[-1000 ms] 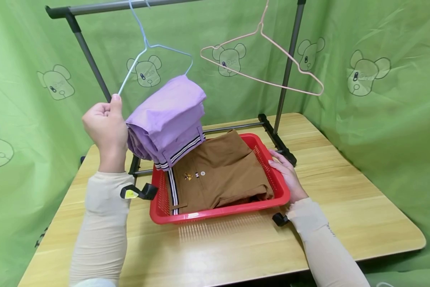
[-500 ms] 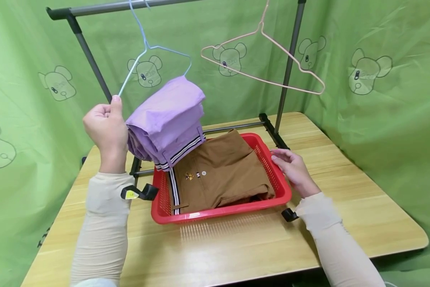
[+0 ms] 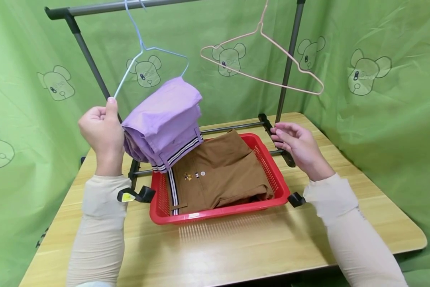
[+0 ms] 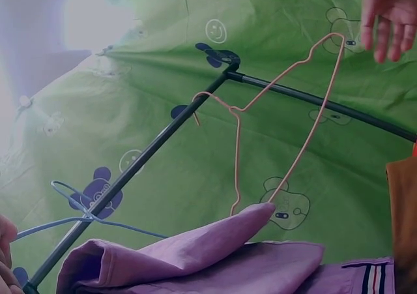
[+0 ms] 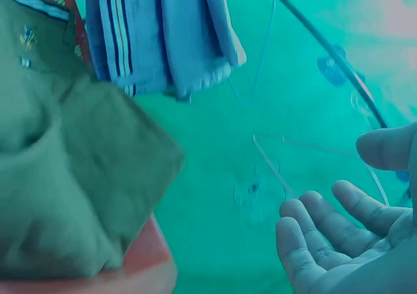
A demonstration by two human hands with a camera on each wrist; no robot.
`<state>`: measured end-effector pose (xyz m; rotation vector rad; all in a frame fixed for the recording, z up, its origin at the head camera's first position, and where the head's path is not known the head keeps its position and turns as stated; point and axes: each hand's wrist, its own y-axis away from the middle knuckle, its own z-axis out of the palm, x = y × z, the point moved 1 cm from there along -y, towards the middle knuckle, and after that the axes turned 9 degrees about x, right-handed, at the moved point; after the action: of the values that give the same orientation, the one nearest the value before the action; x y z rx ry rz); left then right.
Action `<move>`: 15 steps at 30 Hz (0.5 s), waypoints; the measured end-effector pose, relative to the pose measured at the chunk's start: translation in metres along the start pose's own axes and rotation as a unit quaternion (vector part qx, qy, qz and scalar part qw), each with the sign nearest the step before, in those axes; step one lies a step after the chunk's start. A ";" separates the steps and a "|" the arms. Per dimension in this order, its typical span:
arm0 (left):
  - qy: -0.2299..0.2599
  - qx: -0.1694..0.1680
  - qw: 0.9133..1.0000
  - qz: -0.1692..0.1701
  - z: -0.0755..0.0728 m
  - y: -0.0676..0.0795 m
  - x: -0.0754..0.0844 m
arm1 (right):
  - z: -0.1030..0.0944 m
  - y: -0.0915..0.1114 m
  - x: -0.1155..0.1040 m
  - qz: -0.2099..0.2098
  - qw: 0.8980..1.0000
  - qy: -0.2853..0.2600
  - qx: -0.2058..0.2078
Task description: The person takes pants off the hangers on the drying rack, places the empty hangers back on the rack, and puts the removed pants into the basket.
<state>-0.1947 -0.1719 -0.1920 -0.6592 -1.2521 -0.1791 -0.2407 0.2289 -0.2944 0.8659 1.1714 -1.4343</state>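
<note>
My left hand (image 3: 103,129) grips the lower left corner of a blue wire hanger (image 3: 142,48) hooked on the rail. Folded purple trousers (image 3: 164,115) with a striped waistband hang over that hanger, beside the hand. My right hand (image 3: 299,145) is in the air just right of the red basket (image 3: 284,193), its fingers loosely bent around nothing. Inside the basket lie folded brown trousers (image 3: 222,171) with a striped waistband. In the right wrist view, the right hand's fingers (image 5: 352,229) are spread apart from the brown trousers.
A pink wire hanger (image 3: 261,79) hangs bare on the right part of the rack rail (image 3: 103,7). The rack's dark foot (image 3: 288,158) stands on the wooden table (image 3: 365,211), right behind the basket. Green curtains (image 3: 408,99) enclose the table.
My right hand has let go of the basket's right rim and risen up and to the right. The left hand, blue hanger and purple trousers have shifted slightly left.
</note>
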 end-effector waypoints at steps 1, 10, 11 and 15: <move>0.001 0.001 1.000 0.002 0.000 0.000 0.000 | 0.004 -0.002 -0.003 0.003 1.000 0.001 -0.004; -0.001 0.003 1.000 0.005 0.000 0.000 0.002 | 0.040 -0.019 -0.006 0.087 0.996 0.010 -0.032; -0.001 0.002 1.000 0.002 0.000 0.001 0.002 | 0.045 -0.021 -0.006 0.102 0.994 0.006 -0.032; 0.000 0.001 1.000 -0.001 0.000 0.001 0.002 | 0.065 -0.028 0.001 0.151 0.988 -0.009 -0.027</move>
<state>-0.1939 -0.1708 -0.1907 -0.6573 -1.2531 -0.1796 -0.2630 0.1654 -0.2722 0.9464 1.0121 -1.1560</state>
